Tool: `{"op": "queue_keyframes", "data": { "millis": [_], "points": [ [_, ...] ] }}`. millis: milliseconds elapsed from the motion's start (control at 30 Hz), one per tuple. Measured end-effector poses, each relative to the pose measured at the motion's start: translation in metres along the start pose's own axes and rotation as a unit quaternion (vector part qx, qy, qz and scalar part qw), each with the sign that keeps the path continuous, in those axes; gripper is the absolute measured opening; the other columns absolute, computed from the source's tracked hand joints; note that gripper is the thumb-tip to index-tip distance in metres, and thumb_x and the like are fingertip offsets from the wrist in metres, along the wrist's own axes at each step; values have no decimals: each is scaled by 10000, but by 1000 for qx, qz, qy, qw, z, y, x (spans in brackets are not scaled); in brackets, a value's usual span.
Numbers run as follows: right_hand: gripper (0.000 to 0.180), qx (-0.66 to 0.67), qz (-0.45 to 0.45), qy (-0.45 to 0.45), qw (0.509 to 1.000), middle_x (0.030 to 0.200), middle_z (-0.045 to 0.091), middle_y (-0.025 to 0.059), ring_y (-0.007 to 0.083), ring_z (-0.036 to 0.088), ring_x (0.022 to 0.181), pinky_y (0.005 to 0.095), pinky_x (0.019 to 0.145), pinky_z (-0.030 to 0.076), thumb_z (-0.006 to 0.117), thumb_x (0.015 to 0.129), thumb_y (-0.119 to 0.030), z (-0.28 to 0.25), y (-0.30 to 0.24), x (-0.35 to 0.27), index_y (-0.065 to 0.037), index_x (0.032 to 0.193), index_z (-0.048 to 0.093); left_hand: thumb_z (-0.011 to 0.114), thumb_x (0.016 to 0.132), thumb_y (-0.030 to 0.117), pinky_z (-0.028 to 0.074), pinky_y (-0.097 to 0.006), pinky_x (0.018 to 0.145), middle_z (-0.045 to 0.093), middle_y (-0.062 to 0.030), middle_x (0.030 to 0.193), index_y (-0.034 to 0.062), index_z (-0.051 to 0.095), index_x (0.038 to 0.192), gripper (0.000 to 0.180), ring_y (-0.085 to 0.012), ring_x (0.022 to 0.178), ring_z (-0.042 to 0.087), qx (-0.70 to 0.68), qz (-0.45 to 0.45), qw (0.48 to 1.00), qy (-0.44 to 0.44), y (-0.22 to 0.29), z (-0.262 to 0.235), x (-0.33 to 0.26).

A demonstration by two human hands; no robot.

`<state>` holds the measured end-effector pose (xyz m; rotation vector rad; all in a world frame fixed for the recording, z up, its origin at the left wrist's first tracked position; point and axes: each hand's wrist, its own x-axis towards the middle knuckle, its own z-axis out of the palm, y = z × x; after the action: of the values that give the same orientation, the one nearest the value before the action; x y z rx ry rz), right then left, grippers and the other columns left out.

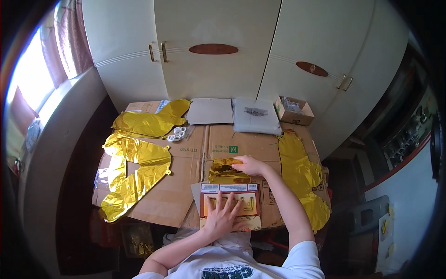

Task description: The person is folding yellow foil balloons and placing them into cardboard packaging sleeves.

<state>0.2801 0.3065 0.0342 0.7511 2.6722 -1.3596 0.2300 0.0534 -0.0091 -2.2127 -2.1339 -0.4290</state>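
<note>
My left hand [222,217] lies flat with fingers spread on a printed orange-and-brown card package [253,222] at the near edge of the table. Just beyond its far edge, my right hand [250,166] grips a folded gold foil balloon [228,176], its fingertips closed over the top of the crumpled foil. The balloon's near end meets the package; whether it goes inside cannot be told. Beneath the package, a grey card [195,189] sticks out on the left.
Flattened gold foil balloons lie at left [144,160], far left [148,122] and right [297,169] on a cardboard-covered table [186,195]. White ribbon rolls [177,134], grey boards [210,111], clear plastic bags [256,116] and a small open box [294,111] stand along the back.
</note>
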Motion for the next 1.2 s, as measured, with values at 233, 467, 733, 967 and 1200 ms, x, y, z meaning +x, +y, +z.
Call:
{"op": "queue_keyframes", "data": {
  "millis": [233, 467, 733, 967, 1200],
  "points": [
    [400, 39, -22, 2, 999, 1141, 683, 152, 217, 634, 1022, 343, 914, 481, 597, 930, -204, 2, -6, -12, -54, 1300, 566, 582, 783, 683, 174, -800, 978, 330, -170, 1520, 232, 449, 1434, 803, -526, 1371, 264, -22, -24, 999, -22, -13, 3, 11],
    [340, -72, -27, 67, 995, 1046, 681, 193, 363, 663, 955, 413, 851, 522, 545, 918, -212, 8, -18, -28, -114, 1235, 618, 544, 780, 722, 147, -802, 985, 345, -165, 1516, 243, 440, 1445, 825, -524, 1378, 251, -1, -28, 999, -24, -12, 9, 11],
    [261, -86, -120, 134, 980, 1045, 694, 143, 328, 669, 950, 391, 810, 539, 568, 897, -137, 35, -15, -57, -105, 1140, 660, 493, 800, 738, 132, -797, 994, 321, -166, 1530, 240, 439, 1449, 819, -530, 1386, 224, -3, -28, 999, -28, -12, 8, 11],
    [265, -184, -219, 260, 922, 1180, 670, 73, 254, 645, 1089, 382, 931, 526, 584, 818, -39, 95, 8, -84, -88, 1064, 668, 520, 810, 708, 110, -779, 1004, 610, -112, 1183, 175, 612, 1234, 687, -298, 1123, 567, -69, -32, 997, -22, -12, 3, 10],
    [296, -210, -224, 276, 911, 1202, 666, 60, 242, 610, 1167, 416, 1014, 482, 596, 789, -2, 113, 20, -88, -101, 1059, 668, 559, 806, 674, 126, -765, 1005, 688, -67, 908, 150, 703, 1000, 577, -240, 957, 647, -85, -29, 996, 11, -13, 7, 8]
  ]
}}
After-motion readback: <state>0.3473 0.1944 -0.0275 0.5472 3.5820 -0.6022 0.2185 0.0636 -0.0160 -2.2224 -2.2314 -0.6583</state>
